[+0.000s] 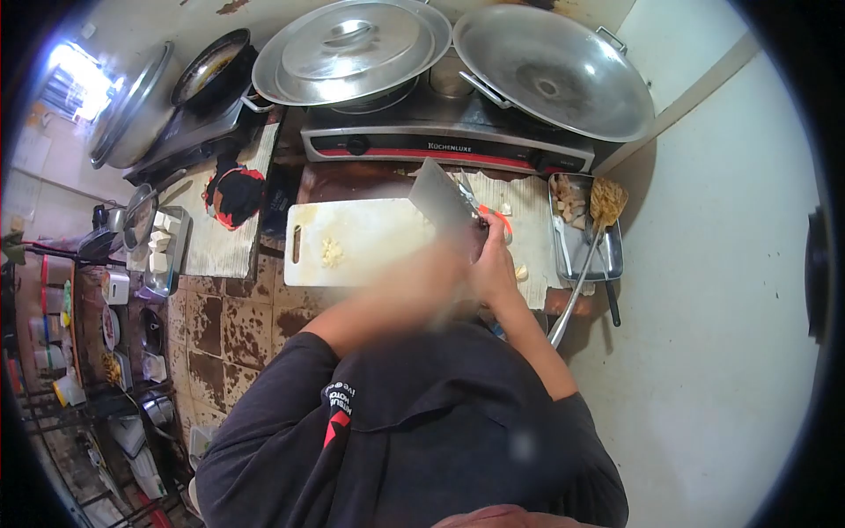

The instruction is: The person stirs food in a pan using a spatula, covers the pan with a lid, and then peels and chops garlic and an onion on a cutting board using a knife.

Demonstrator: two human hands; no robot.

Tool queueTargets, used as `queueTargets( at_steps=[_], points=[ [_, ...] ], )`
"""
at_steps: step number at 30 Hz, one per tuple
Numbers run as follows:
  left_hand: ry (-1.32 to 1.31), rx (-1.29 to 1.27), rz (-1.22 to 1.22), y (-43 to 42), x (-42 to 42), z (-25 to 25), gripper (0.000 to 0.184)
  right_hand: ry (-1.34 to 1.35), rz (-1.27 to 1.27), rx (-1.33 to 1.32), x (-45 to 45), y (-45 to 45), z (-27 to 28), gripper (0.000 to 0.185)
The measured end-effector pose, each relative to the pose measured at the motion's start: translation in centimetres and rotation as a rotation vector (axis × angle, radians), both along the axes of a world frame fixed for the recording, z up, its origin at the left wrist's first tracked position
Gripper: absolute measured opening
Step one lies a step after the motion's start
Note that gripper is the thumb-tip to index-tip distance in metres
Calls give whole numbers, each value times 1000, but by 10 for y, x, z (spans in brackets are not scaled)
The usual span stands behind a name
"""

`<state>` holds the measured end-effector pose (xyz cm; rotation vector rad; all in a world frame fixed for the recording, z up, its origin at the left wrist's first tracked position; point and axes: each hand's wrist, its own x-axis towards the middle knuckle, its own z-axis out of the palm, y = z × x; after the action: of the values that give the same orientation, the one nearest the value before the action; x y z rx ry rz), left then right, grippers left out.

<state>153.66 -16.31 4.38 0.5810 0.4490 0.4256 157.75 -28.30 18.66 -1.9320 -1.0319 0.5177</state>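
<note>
A cleaver [441, 199] with a broad steel blade points up and to the left over the right end of the white cutting board [370, 216]. My right hand [495, 269] is closed around its dark handle. Close against it lies my left hand [451, 257], smeared by motion, its fingers not readable. Chopped pale pieces, perhaps garlic [332, 253], sit in a small pile on the board's left part. Just beyond my right hand are scissors [498, 220] with orange handles, partly hidden by the cleaver and hand.
Behind the board stands a gas stove [440, 148] with a lidded pan [352, 53] and a wide wok [550, 75]. A metal tray [613, 255] at right holds meat-like pieces, with a mesh skimmer [607, 207] across it. At left are a black pan [211, 68] and white blocks [160, 242].
</note>
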Motion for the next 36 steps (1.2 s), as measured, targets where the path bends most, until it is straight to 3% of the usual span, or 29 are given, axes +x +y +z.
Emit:
queueTargets(
  at_steps=[2, 5, 6, 9, 11, 12, 13, 15, 18, 21, 25, 28, 31, 34, 36],
  points=[
    [116, 205, -26, 0, -6, 24, 24, 71, 26, -3, 8, -3, -9, 75],
    [142, 309, -310, 7, -24, 104, 21, 762, 163, -46, 33, -10, -11, 65],
    [240, 320, -212, 4, -18, 99, 22, 976, 207, -159, 45, -15, -8, 62],
    [243, 292, -317, 11, -22, 93, 23, 1065, 152, -59, 43, -15, -5, 64],
    [183, 526, -267, 12, -19, 76, 25, 796, 132, -20, 35, -10, -5, 63],
    [157, 526, -280, 11, -20, 79, 25, 661, 123, -1, 31, -7, -6, 62],
    [131, 526, -293, 11, -21, 82, 26, 672, 109, -9, 30, -6, -7, 62],
    [86, 289, -400, 13, -26, 94, 26, 694, 75, -22, 28, -4, -8, 62],
    [224, 568, -458, 10, -30, 101, 29, 1020, 25, -14, 32, -15, 6, 59],
    [241, 672, -527, 16, -31, 101, 36, 1147, 2, 2, 38, -19, 9, 59],
    [201, 692, -564, 15, -34, 99, 40, 1100, -17, -11, 51, -15, -12, 63],
    [286, 573, -578, 11, -40, 80, 39, 993, -104, -49, 61, -7, -26, 74],
    [193, 432, -495, 6, -40, 66, 39, 851, -139, -117, 62, -4, -41, 82],
    [45, -70, -368, 14, -44, 64, 35, 847, -239, -225, 68, -3, -61, 91],
    [88, -131, -275, 13, -47, 75, 33, 947, -97, -299, 75, -3, -72, 94]
  ],
)
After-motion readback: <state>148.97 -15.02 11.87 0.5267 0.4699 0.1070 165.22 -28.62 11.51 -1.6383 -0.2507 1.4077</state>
